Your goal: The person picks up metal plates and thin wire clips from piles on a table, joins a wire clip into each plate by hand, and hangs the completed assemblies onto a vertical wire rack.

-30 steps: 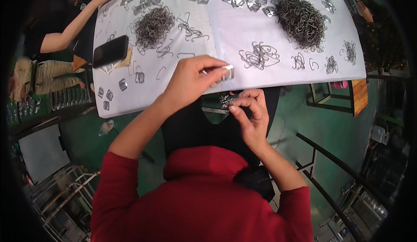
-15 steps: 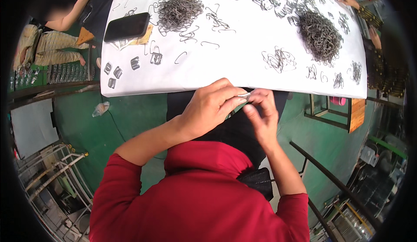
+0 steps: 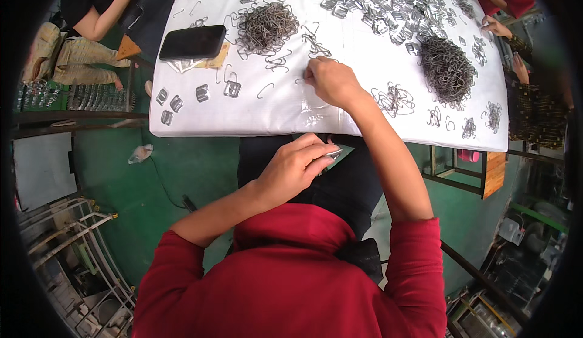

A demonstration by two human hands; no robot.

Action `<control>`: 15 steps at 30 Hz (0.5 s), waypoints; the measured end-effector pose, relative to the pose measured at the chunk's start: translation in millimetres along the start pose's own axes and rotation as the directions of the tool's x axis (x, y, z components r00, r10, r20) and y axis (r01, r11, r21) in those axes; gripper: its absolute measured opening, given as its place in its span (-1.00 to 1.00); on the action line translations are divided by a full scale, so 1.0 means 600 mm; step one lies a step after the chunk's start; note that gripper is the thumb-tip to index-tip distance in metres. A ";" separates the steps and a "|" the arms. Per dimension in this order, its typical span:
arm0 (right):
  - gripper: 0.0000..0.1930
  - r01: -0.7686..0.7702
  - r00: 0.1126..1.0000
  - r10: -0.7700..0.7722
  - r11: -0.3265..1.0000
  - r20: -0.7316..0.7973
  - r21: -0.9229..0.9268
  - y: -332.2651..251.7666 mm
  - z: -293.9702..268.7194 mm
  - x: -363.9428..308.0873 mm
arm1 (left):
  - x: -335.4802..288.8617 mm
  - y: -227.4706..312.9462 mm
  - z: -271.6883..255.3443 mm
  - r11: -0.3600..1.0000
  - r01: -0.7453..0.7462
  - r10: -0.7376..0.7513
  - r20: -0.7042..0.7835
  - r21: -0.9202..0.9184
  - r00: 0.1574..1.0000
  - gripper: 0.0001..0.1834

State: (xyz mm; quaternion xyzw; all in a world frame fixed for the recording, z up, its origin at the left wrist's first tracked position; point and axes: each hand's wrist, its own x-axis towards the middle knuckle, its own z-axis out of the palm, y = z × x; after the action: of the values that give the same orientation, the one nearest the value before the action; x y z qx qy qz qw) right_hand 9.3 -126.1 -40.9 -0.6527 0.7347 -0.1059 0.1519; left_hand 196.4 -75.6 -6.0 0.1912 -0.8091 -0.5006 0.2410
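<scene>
Over my lap, just below the table's front edge, my left hand (image 3: 293, 167) is closed on a small silver metal buckle (image 3: 333, 153), mostly hidden by the fingers. My right hand (image 3: 333, 83) reaches onto the white-covered table (image 3: 255, 119), its fingers pinched down on a bent wire hook (image 3: 298, 81) with only one end showing. Just beyond the fingertips lie several loose wire hooks (image 3: 314, 41). A single hook (image 3: 265, 90) rests further left. Near the left corner sit several buckles (image 3: 202, 93), one with a hook (image 3: 232, 86) attached.
A black phone (image 3: 193, 43) lies on papers at the left. Two heaps of wire hooks, a left one (image 3: 267, 28) and a right one (image 3: 448, 71), flank a wide spread of buckles (image 3: 395, 10). Other people's hands work at both sides. A wooden stool (image 3: 495, 174) stands below right.
My right hand has left my left hand and moved forward onto the table, to a loose hook. My left hand stays over my lap with the metal piece, slightly lower.
</scene>
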 end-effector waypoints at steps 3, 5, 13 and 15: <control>-0.89 -0.098 0.993 0.114 0.901 -0.013 0.423 0.009 -0.046 -0.078 | 0.004 0.009 -0.003 0.999 0.038 -0.036 0.047 -0.033 0.998 -0.77; -0.89 -0.227 0.959 0.271 0.556 0.084 0.799 -0.014 -0.079 -0.143 | 0.004 0.017 -0.006 0.998 0.039 -0.036 0.061 -0.043 0.998 -0.76; -0.93 -0.106 0.857 0.515 0.187 -0.005 0.976 -0.085 -0.088 -0.322 | 0.015 0.042 0.002 0.993 0.061 -0.042 0.183 -0.101 0.982 -0.73; -0.94 -0.072 0.834 0.545 0.264 -0.087 0.962 -0.094 -0.075 -0.332 | 0.018 0.052 0.002 0.993 0.049 -0.027 0.201 -0.109 0.979 -0.69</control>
State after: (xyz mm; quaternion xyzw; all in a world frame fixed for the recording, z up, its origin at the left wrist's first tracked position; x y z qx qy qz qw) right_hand 65.4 62.6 37.9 -0.2445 0.6660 -0.6061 0.3595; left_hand 185.1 -67.4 23.8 0.1417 -0.7958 -0.5667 0.1597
